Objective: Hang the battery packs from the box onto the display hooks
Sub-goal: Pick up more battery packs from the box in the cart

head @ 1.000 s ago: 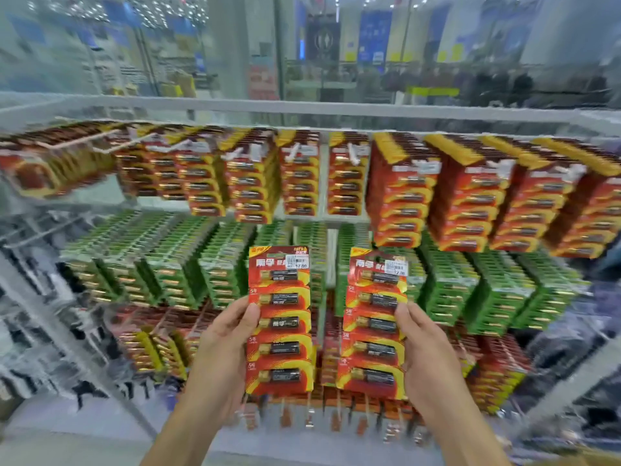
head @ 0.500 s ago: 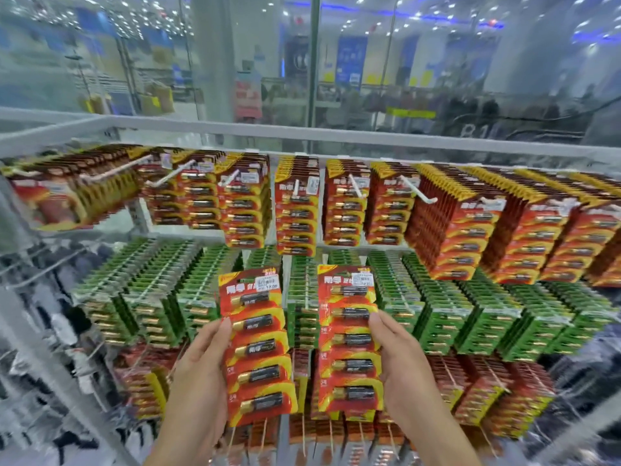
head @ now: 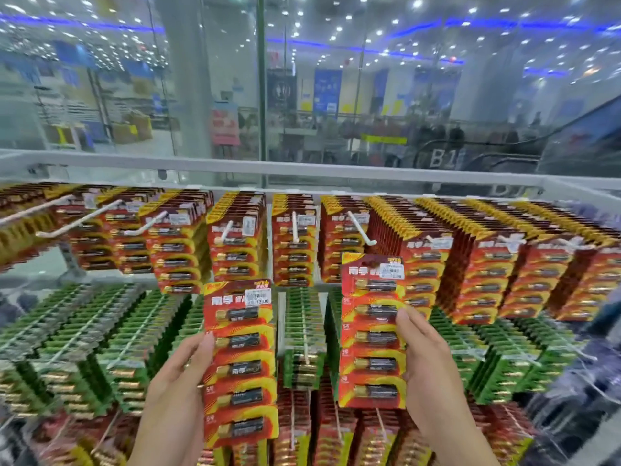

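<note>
Clearance shows between as our left grip [head: 174, 391] pinches the glossy left battery pack [head: 240, 364] edgewise, right grip [head: 426, 375] the right battery pack [head: 371, 331].

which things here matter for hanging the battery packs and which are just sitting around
In the job:
left hand holding the left red pack
right hand holding the right red pack
white hook, top row

Just there:
green packs hung below
glass wall behind
B1 sign

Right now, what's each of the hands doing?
Left hand: holding the lower red battery pack by its left edge.
Right hand: holding the higher red battery pack by its right edge.
</note>
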The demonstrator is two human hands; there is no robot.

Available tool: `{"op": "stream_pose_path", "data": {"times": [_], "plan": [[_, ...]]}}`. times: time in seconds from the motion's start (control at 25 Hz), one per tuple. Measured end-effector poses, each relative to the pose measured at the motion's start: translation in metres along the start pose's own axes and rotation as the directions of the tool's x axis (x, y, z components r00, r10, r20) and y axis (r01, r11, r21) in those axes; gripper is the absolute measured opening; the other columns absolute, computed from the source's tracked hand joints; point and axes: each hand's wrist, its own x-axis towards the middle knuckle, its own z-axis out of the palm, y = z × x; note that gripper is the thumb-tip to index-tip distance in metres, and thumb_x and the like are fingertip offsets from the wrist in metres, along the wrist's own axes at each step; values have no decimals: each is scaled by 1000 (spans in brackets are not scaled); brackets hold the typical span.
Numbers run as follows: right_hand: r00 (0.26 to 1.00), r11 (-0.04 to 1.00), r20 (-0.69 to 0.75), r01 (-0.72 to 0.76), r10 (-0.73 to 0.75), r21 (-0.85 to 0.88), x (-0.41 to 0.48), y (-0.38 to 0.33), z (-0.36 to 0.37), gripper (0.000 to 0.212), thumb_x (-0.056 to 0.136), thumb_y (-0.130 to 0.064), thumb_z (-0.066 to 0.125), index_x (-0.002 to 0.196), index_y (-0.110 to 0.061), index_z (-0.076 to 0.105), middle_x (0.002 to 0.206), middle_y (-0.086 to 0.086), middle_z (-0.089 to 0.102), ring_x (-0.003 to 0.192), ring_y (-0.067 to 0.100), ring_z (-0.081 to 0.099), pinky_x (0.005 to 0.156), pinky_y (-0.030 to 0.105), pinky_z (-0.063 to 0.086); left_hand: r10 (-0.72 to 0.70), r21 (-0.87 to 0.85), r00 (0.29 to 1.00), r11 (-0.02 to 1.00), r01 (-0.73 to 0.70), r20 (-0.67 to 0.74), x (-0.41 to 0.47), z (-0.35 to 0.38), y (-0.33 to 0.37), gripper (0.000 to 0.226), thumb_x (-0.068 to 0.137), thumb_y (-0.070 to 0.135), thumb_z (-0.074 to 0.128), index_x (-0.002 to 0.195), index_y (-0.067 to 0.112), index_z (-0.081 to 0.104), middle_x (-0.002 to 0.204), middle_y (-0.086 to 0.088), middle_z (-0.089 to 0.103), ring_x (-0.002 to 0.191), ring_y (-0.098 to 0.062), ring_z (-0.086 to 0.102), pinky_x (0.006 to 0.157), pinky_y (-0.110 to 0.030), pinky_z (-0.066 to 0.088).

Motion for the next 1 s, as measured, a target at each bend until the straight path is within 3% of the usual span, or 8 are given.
{"op": "stream_pose_path", "data": {"times": [0.08, 0.2, 0.32, 0.44, 0.64, 0.76, 0.84, 1.0], "plan": [[998, 999, 36, 53, -53, 1, 11, -9, -7, 43, 92, -41, 66, 132, -25, 66, 124, -4, 72, 113, 23, 69, 93, 48, 54, 29, -9, 999, 1000, -29, -27, 2, 1, -5, 27, 92, 26, 64, 112, 8, 70, 101, -19, 79, 77, -34, 79, 71, -52, 64], [998, 997, 34, 53, -52, -51, 20, -10, -13, 78, 73, -67, 82, 139, -30, 62, 140, -4, 65, 132, 27, 59, 109, 59, 46, 37, -3, 999, 999, -38, -39, 1, -1, -8, 38, 85, 29, 65, 116, 7, 69, 105, -20, 78, 79, -36, 78, 76, -55, 63], [998, 997, 29, 61, -59, -47, 28, -12, -10, 54, 83, -51, 71, 131, -27, 67, 128, -1, 72, 120, 27, 68, 103, 57, 51, 40, -4, 999, 999, -40, -25, 4, -1, -5, 35, 86, 28, 64, 112, 6, 69, 102, -20, 78, 75, -36, 78, 66, -53, 64], [996, 995, 12, 83, -83, -52, 34, -10, -10, 30, 84, -45, 68, 114, -38, 67, 126, -12, 71, 118, 14, 68, 103, 47, 53, 35, -7, 999, 999, -35, -9, 8, -1, -1, 30, 88, 26, 64, 110, 6, 69, 102, -20, 78, 75, -35, 78, 63, -51, 64], [998, 997, -46, 39, -42, -67, 46, -2, -6, 45, 91, -46, 68, 132, -29, 65, 127, -3, 72, 117, 25, 69, 99, 52, 55, 10, 4, 1000, 1000, -11, 23, 12, -2, 3, 31, 89, 26, 63, 112, 5, 69, 104, -22, 77, 80, -38, 78, 66, -54, 65], [998, 992, -28, 51, -54, -119, 62, -2, 8, 24, 105, -32, 53, 115, -19, 71, 100, 4, 80, 87, 25, 78, 66, 41, 63, 40, 19, 999, 999, -40, 31, 12, -3, 13, 28, 96, 26, 60, 112, 5, 69, 104, -24, 77, 81, -41, 77, 68, -53, 65], [997, 988, -49, 49, -57, -147, 77, -2, 18, 26, 109, -31, 48, 112, -18, 71, 95, 6, 80, 81, 26, 78, 57, 38, 62, 66, 32, 997, 997, -67, 28, 15, -5, 20, 28, 98, 27, 59, 113, 7, 70, 104, -22, 77, 82, -39, 77, 66, -50, 65], [985, 977, -130, 87, -113, -194, 116, 7, 36, 32, 107, -39, 49, 117, -18, 71, 106, 12, 78, 94, 37, 76, 81, 54, 60, 121, 47, 992, 991, -123, 44, 23, -4, 35, 32, 97, 31, 59, 116, 8, 69, 107, -22, 77, 85, -42, 76, 72, -55, 65]]}}
